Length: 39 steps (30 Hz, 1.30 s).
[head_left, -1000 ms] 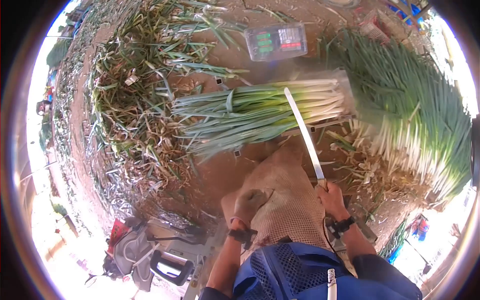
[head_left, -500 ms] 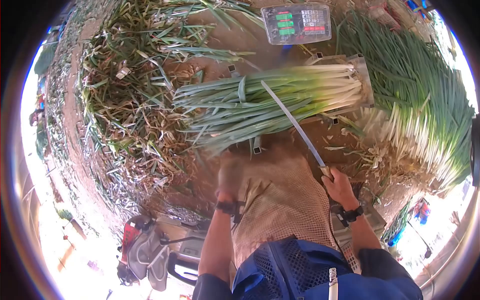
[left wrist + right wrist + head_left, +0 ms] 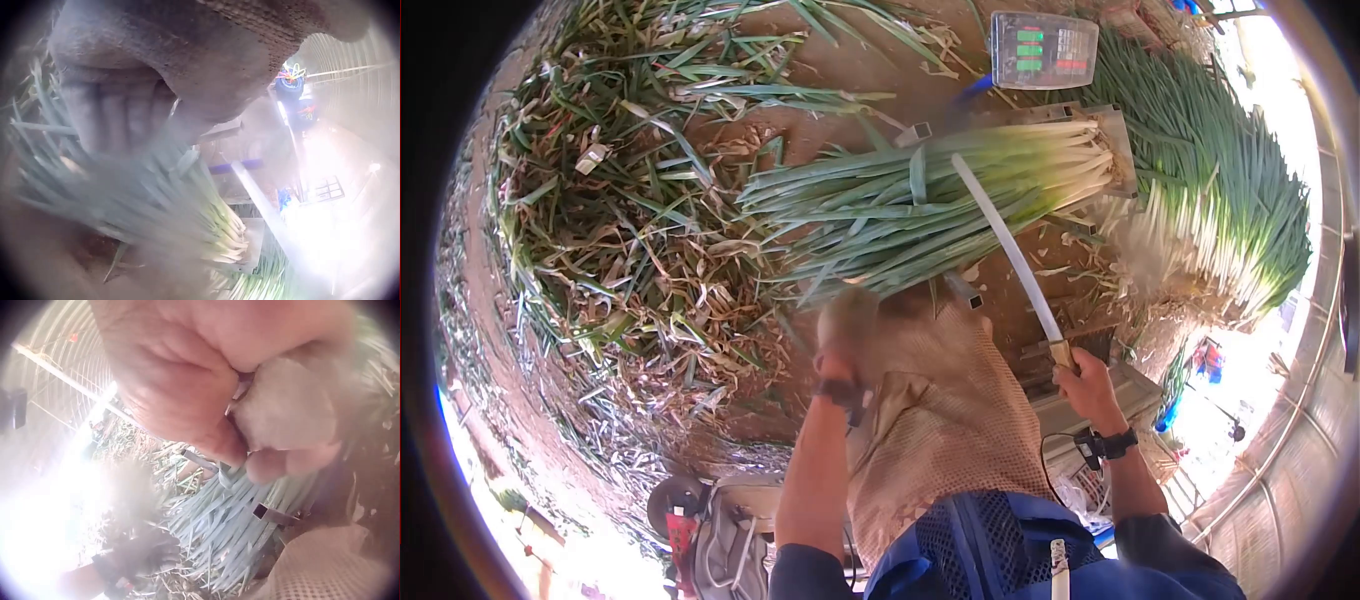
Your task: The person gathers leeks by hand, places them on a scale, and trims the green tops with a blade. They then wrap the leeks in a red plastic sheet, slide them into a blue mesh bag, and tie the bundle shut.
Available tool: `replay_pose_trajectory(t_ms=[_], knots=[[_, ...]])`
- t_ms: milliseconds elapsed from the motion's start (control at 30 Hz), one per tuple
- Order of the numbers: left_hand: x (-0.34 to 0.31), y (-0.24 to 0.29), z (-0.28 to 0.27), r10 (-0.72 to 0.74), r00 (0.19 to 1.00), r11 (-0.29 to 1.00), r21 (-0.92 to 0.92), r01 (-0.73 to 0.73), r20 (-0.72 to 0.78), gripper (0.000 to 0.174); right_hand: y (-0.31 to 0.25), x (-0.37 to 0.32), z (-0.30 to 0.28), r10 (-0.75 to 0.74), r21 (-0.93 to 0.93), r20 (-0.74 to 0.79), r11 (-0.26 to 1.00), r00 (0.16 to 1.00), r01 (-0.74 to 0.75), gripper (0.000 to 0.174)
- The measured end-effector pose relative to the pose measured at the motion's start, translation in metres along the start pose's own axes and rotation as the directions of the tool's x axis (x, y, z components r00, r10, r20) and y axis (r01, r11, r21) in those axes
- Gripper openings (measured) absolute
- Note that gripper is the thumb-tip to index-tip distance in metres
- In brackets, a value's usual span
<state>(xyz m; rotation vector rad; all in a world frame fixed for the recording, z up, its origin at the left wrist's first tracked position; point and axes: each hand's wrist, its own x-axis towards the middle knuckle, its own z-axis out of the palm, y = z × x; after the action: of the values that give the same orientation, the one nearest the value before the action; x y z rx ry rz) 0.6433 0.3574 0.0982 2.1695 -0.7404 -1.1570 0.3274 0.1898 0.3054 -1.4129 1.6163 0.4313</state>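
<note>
A thick bunch of green onions (image 3: 870,220) lies across a metal frame, white root ends to the right against an end plate (image 3: 1120,150). My gloved left hand (image 3: 847,325), blurred, is at the near edge of the leaves. Its fingers (image 3: 125,115) hang over the leaves in the left wrist view and look extended in the right wrist view. My bare right hand (image 3: 1088,388) grips the wooden handle (image 3: 287,406) of a long knife (image 3: 1010,245). The blade slants up and leftward, its tip overlapping the bunch in the head view.
Behind the bunch stands a digital scale display (image 3: 1045,50). A large pile of green onions (image 3: 1220,190) lies on the right; leaf trimmings (image 3: 650,230) heap up on the left. Square tube ends (image 3: 975,300) stick out beside the bunch. Mesh cloth (image 3: 950,400) covers my lap.
My left hand has moved from my lap forward to the near leaf edge. The knife stays in my right hand, its tip still overlapping the bunch. The head view has shifted.
</note>
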Motion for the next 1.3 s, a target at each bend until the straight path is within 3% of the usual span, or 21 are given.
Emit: replay_pose_trajectory(t_ms=[67,133,167,267,300,367,467,533,567,733,833,900,967,1033,1100,1167,1200,1267,1300], knots=[[0.03,0.021,-0.01,-0.214,0.977,0.966,-0.146,0.214,0.012,0.03,-0.013,0.006,0.008,0.095,0.119,-0.002,0.989,0.996,-0.094,0.018],[0.063,0.033,-0.006,-0.13,0.991,0.975,-0.179,0.129,0.006,0.031,-0.024,0.025,0.018,0.138,0.384,0.01,0.914,0.99,-0.131,0.02],[0.081,0.035,-0.001,-0.124,0.992,0.98,-0.153,0.127,0.026,0.031,-0.025,0.042,0.027,0.127,0.412,-0.034,0.905,0.991,-0.102,0.025],[0.126,0.049,0.021,-0.094,0.995,0.994,-0.06,0.092,-0.032,0.035,-0.034,0.108,0.039,0.178,0.261,-0.077,0.953,0.981,-0.153,0.029],[0.145,0.054,0.027,-0.075,0.994,0.997,-0.022,0.073,-0.082,0.037,-0.034,0.139,0.042,0.146,0.221,-0.071,0.967,0.987,-0.127,0.031],[0.18,0.058,0.042,-0.113,0.992,0.981,0.154,0.12,-0.052,0.044,-0.023,0.204,0.051,0.09,0.142,-0.049,0.986,0.995,-0.083,0.036],[0.208,0.07,0.068,-0.164,0.986,0.924,0.352,0.148,0.015,0.053,-0.001,0.295,0.061,-0.096,-0.116,-0.063,0.989,0.993,0.088,0.044],[0.228,0.082,0.082,-0.201,0.979,0.87,0.466,0.16,0.039,0.055,0.0,0.344,0.069,-0.11,-0.006,-0.113,0.994,0.987,0.11,0.049],[0.236,0.085,0.092,-0.231,0.971,0.832,0.528,0.169,0.054,0.054,-0.001,0.361,0.074,-0.109,0.048,-0.133,0.992,0.985,0.116,0.051],[0.255,0.072,0.127,-0.27,0.961,0.726,0.669,0.162,0.06,0.052,-0.017,0.411,0.08,0.036,-0.224,-0.018,0.974,0.999,-0.039,0.059],[0.251,0.053,0.116,-0.188,0.982,0.843,0.51,0.171,-0.019,0.04,-0.012,0.416,0.079,0.044,-0.317,-0.051,0.947,0.998,-0.058,0.063],[0.256,0.046,0.093,-0.279,0.958,0.958,0.091,0.273,0.063,0.028,-0.008,0.418,0.08,0.022,-0.281,-0.053,0.959,0.998,-0.036,0.065],[0.259,0.039,0.072,-0.337,0.925,0.863,-0.335,0.378,0.174,0.016,-0.011,0.417,0.083,0.005,-0.316,-0.068,0.948,0.998,-0.027,0.058],[0.264,0.034,0.063,-0.165,0.932,0.677,-0.649,0.345,0.323,0.013,-0.012,0.42,0.084,0.011,-0.344,-0.083,0.938,0.996,-0.039,0.056],[0.269,0.027,0.046,-0.041,0.907,0.688,-0.647,0.33,0.419,0.014,-0.009,0.421,0.085,0.047,-0.363,-0.088,0.929,0.995,-0.076,0.059],[0.282,0.031,0.01,-0.023,0.85,0.907,-0.348,0.239,0.526,0.017,-0.013,0.422,0.09,0.106,-0.289,-0.048,0.95,0.993,-0.115,0.051],[0.292,0.044,-0.004,-0.077,0.816,0.952,-0.201,0.232,0.573,0.02,-0.014,0.421,0.087,0.142,-0.256,-0.045,0.955,0.989,-0.149,0.048],[0.308,0.068,-0.026,-0.247,0.733,0.965,0.09,0.247,0.634,0.03,-0.018,0.418,0.084,0.057,-0.349,-0.059,0.934,0.997,-0.074,0.052],[0.315,0.057,-0.033,-0.166,0.777,0.98,0.192,0.059,0.608,0.034,-0.027,0.415,0.078,0.105,-0.379,-0.039,0.918,0.994,-0.112,0.052]])
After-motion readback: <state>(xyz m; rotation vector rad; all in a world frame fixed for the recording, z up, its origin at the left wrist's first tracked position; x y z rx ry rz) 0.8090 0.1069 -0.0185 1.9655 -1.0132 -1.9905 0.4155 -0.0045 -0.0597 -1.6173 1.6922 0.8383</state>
